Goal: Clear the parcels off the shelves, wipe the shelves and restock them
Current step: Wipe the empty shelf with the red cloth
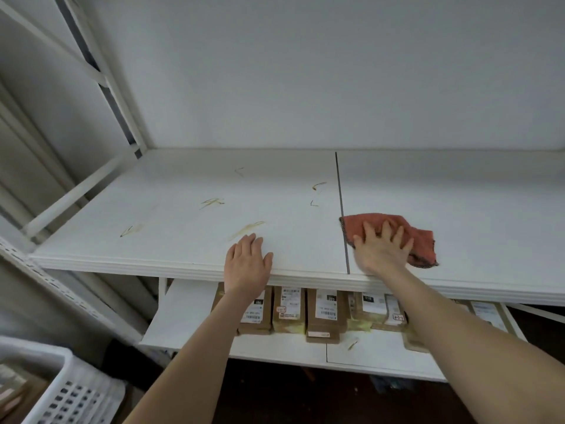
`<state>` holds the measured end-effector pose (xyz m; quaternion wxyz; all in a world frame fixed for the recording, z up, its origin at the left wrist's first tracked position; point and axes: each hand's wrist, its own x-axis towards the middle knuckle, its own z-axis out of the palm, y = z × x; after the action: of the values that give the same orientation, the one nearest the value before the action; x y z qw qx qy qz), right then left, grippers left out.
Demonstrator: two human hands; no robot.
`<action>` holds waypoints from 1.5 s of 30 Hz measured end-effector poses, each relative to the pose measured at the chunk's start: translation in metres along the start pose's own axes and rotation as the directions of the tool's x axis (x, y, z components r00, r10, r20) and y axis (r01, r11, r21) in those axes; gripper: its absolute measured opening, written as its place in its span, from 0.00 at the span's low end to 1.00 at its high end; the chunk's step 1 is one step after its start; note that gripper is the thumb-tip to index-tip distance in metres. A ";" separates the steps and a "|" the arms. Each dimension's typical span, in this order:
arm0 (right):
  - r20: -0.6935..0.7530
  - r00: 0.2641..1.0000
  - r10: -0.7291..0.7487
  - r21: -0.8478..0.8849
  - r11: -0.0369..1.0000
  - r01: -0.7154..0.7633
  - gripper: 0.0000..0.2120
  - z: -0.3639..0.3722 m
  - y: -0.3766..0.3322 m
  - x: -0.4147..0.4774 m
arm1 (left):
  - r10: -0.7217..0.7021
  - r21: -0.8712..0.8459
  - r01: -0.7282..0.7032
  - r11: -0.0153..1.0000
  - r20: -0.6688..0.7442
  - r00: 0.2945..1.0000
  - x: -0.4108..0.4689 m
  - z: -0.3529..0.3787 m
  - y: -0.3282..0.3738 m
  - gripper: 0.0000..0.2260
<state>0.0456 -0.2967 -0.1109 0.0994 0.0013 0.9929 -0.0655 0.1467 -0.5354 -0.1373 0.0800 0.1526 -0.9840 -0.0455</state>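
basket: white plastic basket (72, 388) at bottom left, holes in its wall; brown shapes inside, too blurred to name.
frame: white metal upright (101, 71) with a diagonal brace, at the left end of the shelving.
upper shelf: white board (159, 240) in front of me, against a white back wall.
marks: yellowish-brown scuffs (246, 229) scattered over the left part of the upper shelf, one just beyond my left fingertips.
lower shelf: white board (186, 319) below, sticking out toward me.
my left hand: left hand (248, 264) lies palm down on the front edge of the upper shelf, fingers straight and close together, holding nothing.
parcels: brown cardboard parcels (289, 313) with white labels, side by side in a row on the lower shelf, tucked under the upper one; both my forearms cross in front of them.
seam: dark line (341, 206) running front to back across the upper shelf.
my right hand: right hand (382, 247) just right of the seam, fingers spread, palm pressing flat on the cloth.
cloth: reddish-pink rag (423, 241), crumpled, on the upper shelf near its front edge, its left corner touching the seam.
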 end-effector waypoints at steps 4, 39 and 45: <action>-0.004 0.978 -0.208 -0.022 0.978 0.208 0.28 0.019 -0.066 -0.022 | 0.003 0.003 -0.003 1.000 -0.001 1.000 0.000 0.000 0.000 0.23; -0.078 0.994 0.080 0.044 0.996 -0.076 0.28 0.027 -0.115 -0.026 | 0.234 0.077 -0.240 0.968 0.077 0.969 0.018 -0.022 -0.143 0.41; -0.052 0.988 -0.143 0.027 0.989 0.144 0.32 0.041 -0.220 -0.033 | 0.233 0.102 -0.233 0.967 0.010 0.972 0.017 -0.015 -0.145 0.44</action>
<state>0.0826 -0.5193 -0.1158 0.0696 -0.0670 0.9914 -0.0878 0.1754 -0.6795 -0.1364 0.0777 0.0398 -0.9961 0.0148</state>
